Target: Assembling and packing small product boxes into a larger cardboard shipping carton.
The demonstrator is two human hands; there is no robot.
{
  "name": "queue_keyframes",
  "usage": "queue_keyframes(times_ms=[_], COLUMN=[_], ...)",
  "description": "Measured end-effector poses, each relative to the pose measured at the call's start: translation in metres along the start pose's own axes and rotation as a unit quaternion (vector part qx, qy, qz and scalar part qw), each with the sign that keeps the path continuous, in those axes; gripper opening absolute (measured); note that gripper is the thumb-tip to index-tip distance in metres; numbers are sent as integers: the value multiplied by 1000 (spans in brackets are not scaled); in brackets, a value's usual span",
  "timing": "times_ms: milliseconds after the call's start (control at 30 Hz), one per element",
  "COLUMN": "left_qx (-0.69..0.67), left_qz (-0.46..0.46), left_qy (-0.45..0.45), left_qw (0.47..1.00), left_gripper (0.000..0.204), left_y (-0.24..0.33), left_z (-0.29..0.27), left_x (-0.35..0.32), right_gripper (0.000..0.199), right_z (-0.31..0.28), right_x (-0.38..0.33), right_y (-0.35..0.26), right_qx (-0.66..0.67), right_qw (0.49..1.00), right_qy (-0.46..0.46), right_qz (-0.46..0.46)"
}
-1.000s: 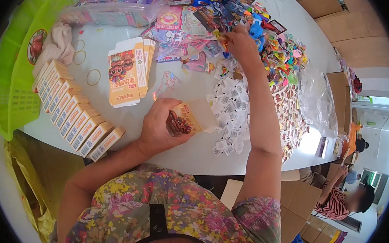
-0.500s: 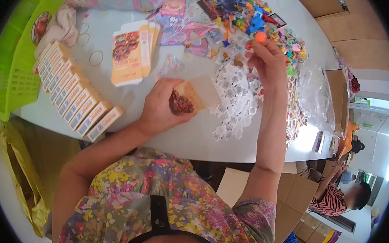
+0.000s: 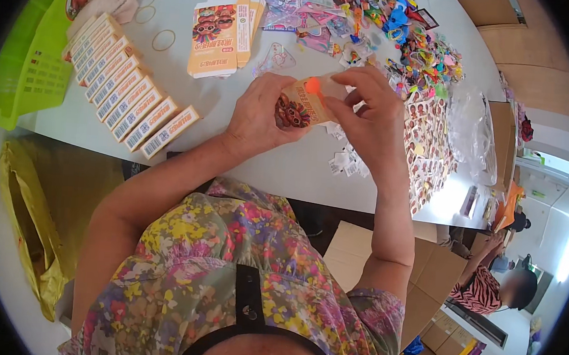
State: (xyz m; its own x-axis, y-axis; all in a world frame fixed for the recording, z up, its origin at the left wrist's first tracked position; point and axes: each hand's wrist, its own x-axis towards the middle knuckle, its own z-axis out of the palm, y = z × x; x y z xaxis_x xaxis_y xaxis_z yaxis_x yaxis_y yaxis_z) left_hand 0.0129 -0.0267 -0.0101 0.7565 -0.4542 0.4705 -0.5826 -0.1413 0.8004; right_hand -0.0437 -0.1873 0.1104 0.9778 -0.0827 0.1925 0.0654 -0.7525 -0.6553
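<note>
Broadly, a white table [image 3: 268, 176] fills the middle, a slanting row of cartons [image 3: 128, 94] along its left side. Over it the hands come close together, the right hand [image 3: 372, 118] curling at the mouth of a yellow box [image 3: 297, 107] clasped by the left hand [image 3: 260, 114]; a small orange piece [image 3: 313, 85] shows there, though whether the right fingertips pinch it I cannot tell.

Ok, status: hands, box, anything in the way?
Left hand holding yellow-orange box. Right hand at its right end, orange trinket there, grip unclear. White packets nearby, not between hand and box.
</note>
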Motion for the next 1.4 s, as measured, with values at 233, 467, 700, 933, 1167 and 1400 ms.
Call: queue_keyframes(times_ms=[233, 467, 700, 933, 1167, 1400], left_qx=[8, -48, -80, -99, -117, -92], left_qz=[-6, -7, -60, -164, -146, -84], left_qy=[4, 1, -113, -46, -59, -79], left_qw=[1000, 999, 989, 980, 981, 989], left_gripper=[68, 71, 68, 74, 74, 78], left_y=[0, 2, 37, 30, 25, 11], left_z=[-1, -7, -29, -70, -59, -35], left_x=[-1, -2, -25, -36, -36, -23], right_gripper=[22, 17, 17, 27, 22, 29], right_z=[7, -8, -6, 21, 27, 10], right_x=[-10, 5, 40, 22, -19, 36], right_y=[5, -13, -58, -35, -23, 41], right_qx=[-106, 118, 65, 307, 123, 234], right_qw=[992, 991, 998, 946, 986, 959], right_qy=[42, 57, 20, -109, -84, 0], right_qz=[-55, -2, -7, -2, 74, 163])
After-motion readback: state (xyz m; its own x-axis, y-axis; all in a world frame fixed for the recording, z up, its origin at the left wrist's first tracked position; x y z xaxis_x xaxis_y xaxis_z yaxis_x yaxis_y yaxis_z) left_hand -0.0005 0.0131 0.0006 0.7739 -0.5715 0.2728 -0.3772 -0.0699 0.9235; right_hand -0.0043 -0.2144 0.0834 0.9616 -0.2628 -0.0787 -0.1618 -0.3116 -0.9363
